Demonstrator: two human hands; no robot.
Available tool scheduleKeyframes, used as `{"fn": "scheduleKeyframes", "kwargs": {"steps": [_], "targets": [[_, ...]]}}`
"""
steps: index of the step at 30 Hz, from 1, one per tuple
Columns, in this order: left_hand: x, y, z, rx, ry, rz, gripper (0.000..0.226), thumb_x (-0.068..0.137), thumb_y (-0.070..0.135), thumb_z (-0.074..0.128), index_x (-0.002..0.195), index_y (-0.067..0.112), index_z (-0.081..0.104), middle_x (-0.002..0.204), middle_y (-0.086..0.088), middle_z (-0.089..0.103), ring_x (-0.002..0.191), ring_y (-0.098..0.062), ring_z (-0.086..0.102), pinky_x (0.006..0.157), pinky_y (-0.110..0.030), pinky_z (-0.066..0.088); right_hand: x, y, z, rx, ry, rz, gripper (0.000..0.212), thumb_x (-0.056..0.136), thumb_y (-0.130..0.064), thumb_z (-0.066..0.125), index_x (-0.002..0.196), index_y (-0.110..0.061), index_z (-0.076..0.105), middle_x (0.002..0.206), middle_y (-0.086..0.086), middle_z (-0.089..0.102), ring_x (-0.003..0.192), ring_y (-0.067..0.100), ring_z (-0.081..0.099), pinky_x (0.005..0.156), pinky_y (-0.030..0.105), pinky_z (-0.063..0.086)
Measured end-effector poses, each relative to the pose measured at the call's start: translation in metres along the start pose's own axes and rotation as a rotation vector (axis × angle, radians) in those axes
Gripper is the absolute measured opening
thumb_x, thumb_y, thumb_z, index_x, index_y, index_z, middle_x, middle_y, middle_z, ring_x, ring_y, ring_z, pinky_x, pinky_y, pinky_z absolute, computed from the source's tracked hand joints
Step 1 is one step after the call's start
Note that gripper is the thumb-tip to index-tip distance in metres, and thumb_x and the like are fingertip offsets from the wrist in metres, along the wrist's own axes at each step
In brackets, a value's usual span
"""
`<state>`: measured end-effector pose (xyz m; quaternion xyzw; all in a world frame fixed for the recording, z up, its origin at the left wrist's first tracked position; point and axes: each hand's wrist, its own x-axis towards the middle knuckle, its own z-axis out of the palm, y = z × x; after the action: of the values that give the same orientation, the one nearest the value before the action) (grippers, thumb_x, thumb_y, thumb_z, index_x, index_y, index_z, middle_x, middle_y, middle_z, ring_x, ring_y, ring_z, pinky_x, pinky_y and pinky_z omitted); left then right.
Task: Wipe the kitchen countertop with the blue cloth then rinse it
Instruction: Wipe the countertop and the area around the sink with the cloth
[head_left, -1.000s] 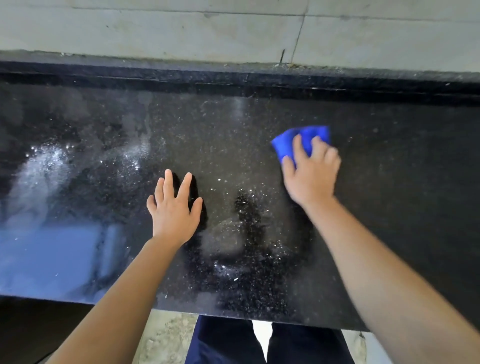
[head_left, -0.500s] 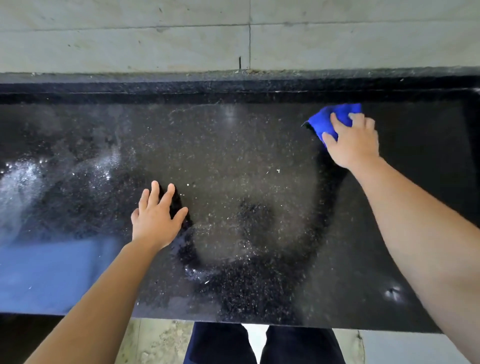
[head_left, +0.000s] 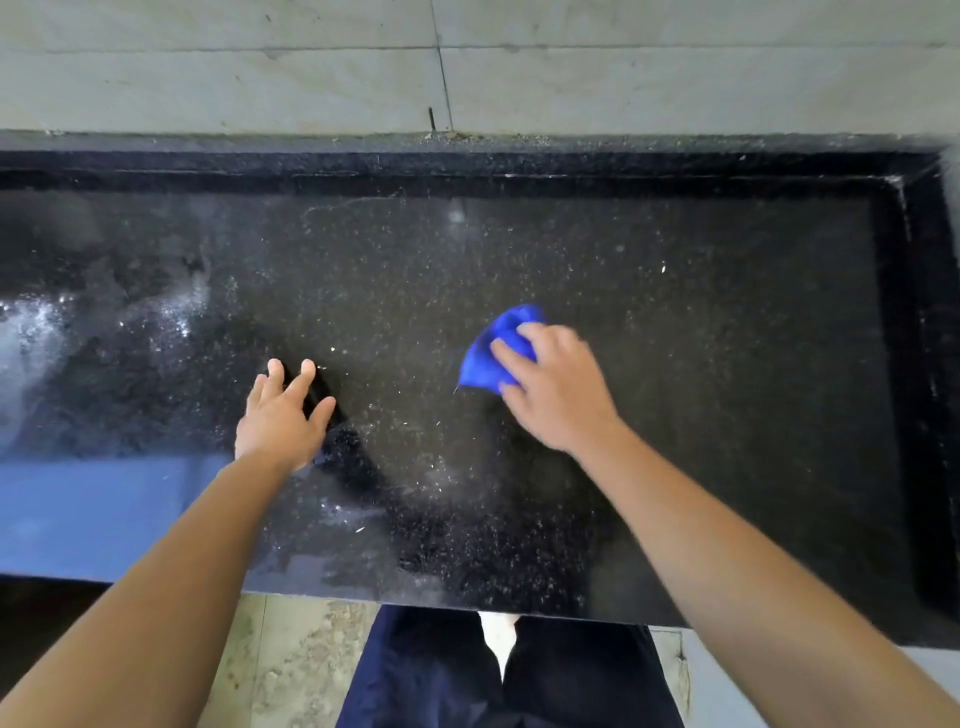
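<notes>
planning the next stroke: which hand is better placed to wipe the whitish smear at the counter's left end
Right. The right hand holds the blue cloth on the countertop; the left hand is nearer the smear but open, with no cloth.

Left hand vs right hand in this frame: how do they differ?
Left hand is empty with fingers spread; right hand curls its fingers over the bunched blue cloth. Left hand sits nearer the front edge; right hand reaches slightly farther back. Both are over the black countertop, palms down.
</notes>
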<state>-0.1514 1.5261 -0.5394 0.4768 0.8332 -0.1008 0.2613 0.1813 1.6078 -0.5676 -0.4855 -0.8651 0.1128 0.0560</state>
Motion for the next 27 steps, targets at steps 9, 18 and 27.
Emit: {"fn": "scheduleKeyframes", "kwargs": {"steps": [9, 18, 27], "targets": [[0.004, -0.008, 0.009, 0.016, 0.017, 0.038, 0.065, 0.101, 0.052, 0.038, 0.158, 0.034, 0.012, 0.167, -0.003, -0.004, 0.153, -0.025, -0.004, 0.122, -0.048, 0.018, 0.067, 0.148, -0.025, -0.106, -0.026, 0.73, 0.068, 0.097, -0.062, 0.03, 0.157, -0.029, 0.028, 0.164, 0.019, 0.016, 0.147, 0.041, 0.017, 0.121, 0.057, 0.009], [0.001, -0.013, 0.011, 0.024, 0.04, 0.041, 0.064, 0.101, 0.054, 0.036, 0.157, 0.036, 0.012, 0.167, -0.002, -0.003, 0.153, -0.024, -0.004, 0.122, -0.05, 0.018, 0.01, -0.041, 0.026, 0.026, 0.074, 0.364, 0.055, 0.101, -0.051, 0.04, 0.147, -0.021, 0.048, 0.156, 0.026, 0.032, 0.142, 0.052, 0.027, 0.115, 0.062, 0.019], [-0.002, -0.01, 0.002, 0.071, 0.036, 0.056, 0.065, 0.099, 0.06, 0.036, 0.156, 0.04, 0.015, 0.167, -0.001, 0.0, 0.152, -0.023, -0.001, 0.115, -0.056, 0.021, -0.039, -0.028, 0.028, -0.032, -0.014, 0.138, 0.054, 0.099, -0.048, 0.047, 0.144, -0.02, 0.053, 0.156, 0.018, 0.038, 0.139, 0.044, 0.035, 0.113, 0.054, 0.03]]}}
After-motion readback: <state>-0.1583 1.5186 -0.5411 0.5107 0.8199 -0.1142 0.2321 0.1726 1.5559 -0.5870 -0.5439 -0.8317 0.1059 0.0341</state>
